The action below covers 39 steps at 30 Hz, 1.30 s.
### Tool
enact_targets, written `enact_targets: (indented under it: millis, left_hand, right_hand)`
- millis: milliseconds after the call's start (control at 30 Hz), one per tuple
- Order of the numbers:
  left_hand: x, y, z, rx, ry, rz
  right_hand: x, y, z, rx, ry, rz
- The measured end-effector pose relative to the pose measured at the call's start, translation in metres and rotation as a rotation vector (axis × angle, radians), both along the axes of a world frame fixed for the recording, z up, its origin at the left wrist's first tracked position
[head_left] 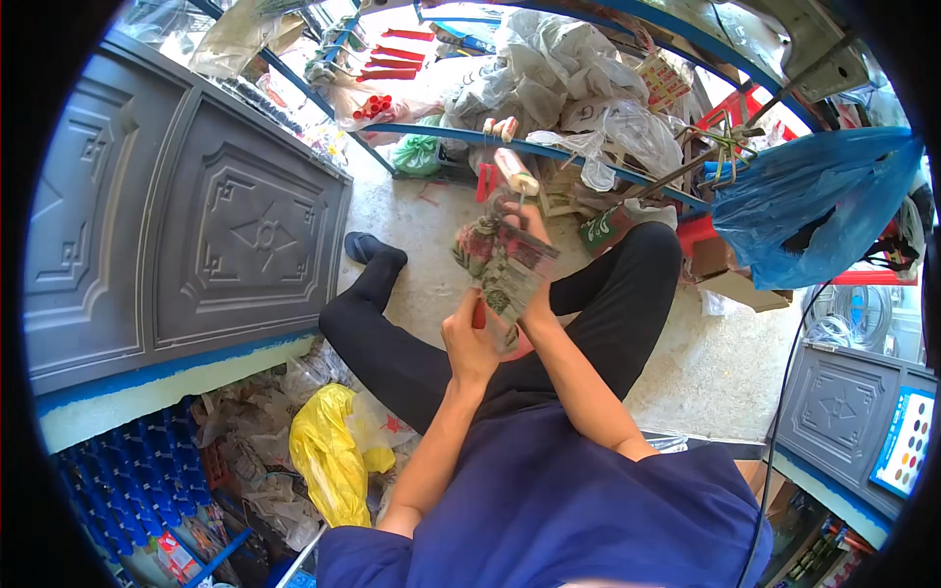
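In front of my lap, both hands are closed on a grey, pink and dark green flower-patterned piece (pixel 500 265), blurred by motion. Whether it is a bag or a cloth I cannot tell. My left hand (pixel 470 341) grips its lower left side, and a small red thing (pixel 479 314) shows at the fingertips. My right hand (pixel 534 299) is along its right side, partly hidden behind it. Just above the piece is a small paint roller (pixel 515 171) with a whitish sleeve. A thin rod runs from it toward my right hand; whether I hold it is unclear.
Ahead stands a blue-framed shelf (pixel 608 162) with plastic bags and red tubes. A grey panelled cabinet (pixel 260 225) is at left. A blue bag (pixel 814 206) hangs at right above a cardboard box (pixel 730 279). A yellow bag (pixel 333 446) lies at lower left.
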<state>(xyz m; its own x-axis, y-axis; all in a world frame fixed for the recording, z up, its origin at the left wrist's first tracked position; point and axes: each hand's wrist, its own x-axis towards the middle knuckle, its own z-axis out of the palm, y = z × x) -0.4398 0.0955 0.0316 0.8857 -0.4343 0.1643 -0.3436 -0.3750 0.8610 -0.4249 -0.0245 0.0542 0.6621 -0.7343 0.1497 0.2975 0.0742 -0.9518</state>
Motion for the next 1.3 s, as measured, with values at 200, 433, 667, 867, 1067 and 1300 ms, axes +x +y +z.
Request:
enact_targets:
  millis: [200, 433, 667, 867, 1067, 1300]
  left_hand:
    - [0.0, 0.0, 0.006, 0.05, 0.031, -0.1]
    - [-0.032, -0.005, 0.042, -0.088, 0.495, -0.173]
    - [-0.012, -0.011, 0.028, -0.025, 0.267, -0.113]
    - [-0.007, 0.0, 0.019, -0.244, 0.583, -0.173]
    - [-0.003, 0.015, 0.037, -0.741, 1.175, -0.355]
    - [0.015, 0.005, 0.048, -0.692, 1.113, -0.331]
  right_hand:
    - [-0.019, -0.001, -0.002, -0.159, 0.122, 0.078]
    - [-0.043, -0.033, 0.011, 0.396, -0.053, 0.259]
    - [-0.055, -0.02, -0.022, 0.036, 0.178, 0.295]
    - [-0.06, -0.016, -0.029, 0.267, 0.189, 0.359]
    - [-0.093, -0.047, -0.066, 0.953, -0.341, 0.442]
    - [-0.073, -0.018, 0.0, 0.174, 0.097, 0.338]
